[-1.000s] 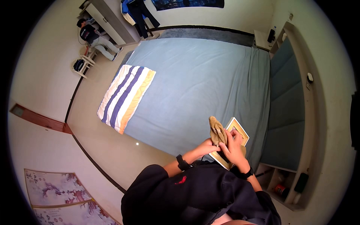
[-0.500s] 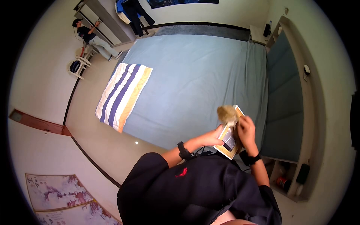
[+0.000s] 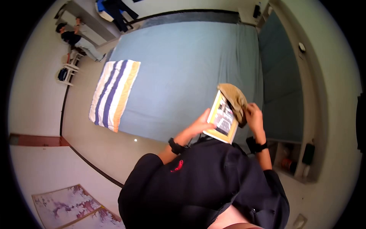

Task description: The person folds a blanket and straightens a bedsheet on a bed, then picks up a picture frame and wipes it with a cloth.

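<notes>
My left hand (image 3: pixel 203 123) grips the lower left side of a picture frame (image 3: pixel 223 122) with a yellow and white border, its thumb over the front edge. The picture inside is dark and white, and the frame tilts up in front of my chest. A brown cloth (image 3: pixel 234 97) drapes over the frame's upper right edge and covers that corner. My right hand (image 3: pixel 254 116) pinches the cloth's right side, with the fingers closed at the frame's right edge. Both wrists wear black bands.
A bed (image 3: pixel 171 72) with a blue-grey sheet lies ahead, a striped quilt (image 3: pixel 114 95) at its left corner. Its headboard (image 3: pixel 282 76) stands to the right, beside a shelf unit (image 3: pixel 293 162) holding items. Another person (image 3: pixel 74 38) stands far left near a wardrobe and white chairs (image 3: pixel 68 72).
The cloth has gone from bunched up to spread over the frame's upper right edge. More of the picture shows. The camera view has shifted, and the other person's arm is raised higher.
</notes>
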Motion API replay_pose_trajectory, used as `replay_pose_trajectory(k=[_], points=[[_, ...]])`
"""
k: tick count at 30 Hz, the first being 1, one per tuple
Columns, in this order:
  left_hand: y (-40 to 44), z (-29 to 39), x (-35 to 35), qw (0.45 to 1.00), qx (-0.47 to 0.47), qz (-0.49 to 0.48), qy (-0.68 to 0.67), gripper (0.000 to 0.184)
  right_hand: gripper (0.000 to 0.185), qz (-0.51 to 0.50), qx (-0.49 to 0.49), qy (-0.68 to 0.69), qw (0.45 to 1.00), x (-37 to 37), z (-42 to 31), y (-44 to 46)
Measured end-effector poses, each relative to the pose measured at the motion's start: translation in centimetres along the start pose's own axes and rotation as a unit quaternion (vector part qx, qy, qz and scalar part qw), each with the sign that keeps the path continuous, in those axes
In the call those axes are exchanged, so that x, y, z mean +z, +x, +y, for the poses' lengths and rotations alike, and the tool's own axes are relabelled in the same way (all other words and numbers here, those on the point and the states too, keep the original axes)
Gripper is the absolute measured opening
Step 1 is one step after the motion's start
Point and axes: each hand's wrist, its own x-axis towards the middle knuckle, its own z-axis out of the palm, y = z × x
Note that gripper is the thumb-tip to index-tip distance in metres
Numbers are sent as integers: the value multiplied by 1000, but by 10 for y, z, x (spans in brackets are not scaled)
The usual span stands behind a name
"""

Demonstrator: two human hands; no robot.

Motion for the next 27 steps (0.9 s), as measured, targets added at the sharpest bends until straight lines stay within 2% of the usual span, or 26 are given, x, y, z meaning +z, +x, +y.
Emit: replay_pose_trajectory(k=[1,3,6,7,9,11,12,14,15,16,18,19,20,22,25,27], points=[[0,7,-3,1000,-16,8,-18,59,16,5,26,-5,1000,-10,9,1],[4,10,-12,999,0,43,-31,51,22,85,79,26,993,-27,13,6],[1,41,-9,999,23,21,-27,52,20,239,42,-17,970,-62,-12,21],[3,46,-13,999,21,16,-26,52,20,313,-27,-31,949,-70,-14,30],[7,52,-16,995,28,77,-48,48,20,359,50,89,928,-92,-31,34],[10,60,-12,992,53,93,-61,47,19,355,29,71,932,-110,-37,36],[11,65,-11,988,77,113,-74,46,17,394,-55,54,916,-108,-49,41],[13,71,0,981,106,107,-126,45,13,359,-125,80,922,-99,-72,43],[16,74,7,970,134,102,-177,45,14,299,-170,-16,939,-99,-94,42],[18,77,13,964,166,78,-191,47,17,272,-214,-11,938,-82,-99,47],[24,82,26,956,207,84,-192,51,26,139,-212,-48,966,-42,-113,46],[24,88,33,951,224,83,-197,55,32,119,-180,-69,974,-27,-126,44],[23,91,35,951,225,81,-197,55,32,145,-187,-35,971,-17,-121,46],[21,98,38,959,268,75,-51,67,32,174,-199,-3,964,-6,-111,51],[20,100,42,947,280,115,-107,77,28,196,-227,28,954,-8,-111,51],[19,104,44,931,312,138,-130,76,25,184,-314,-49,930,-14,-120,46]])
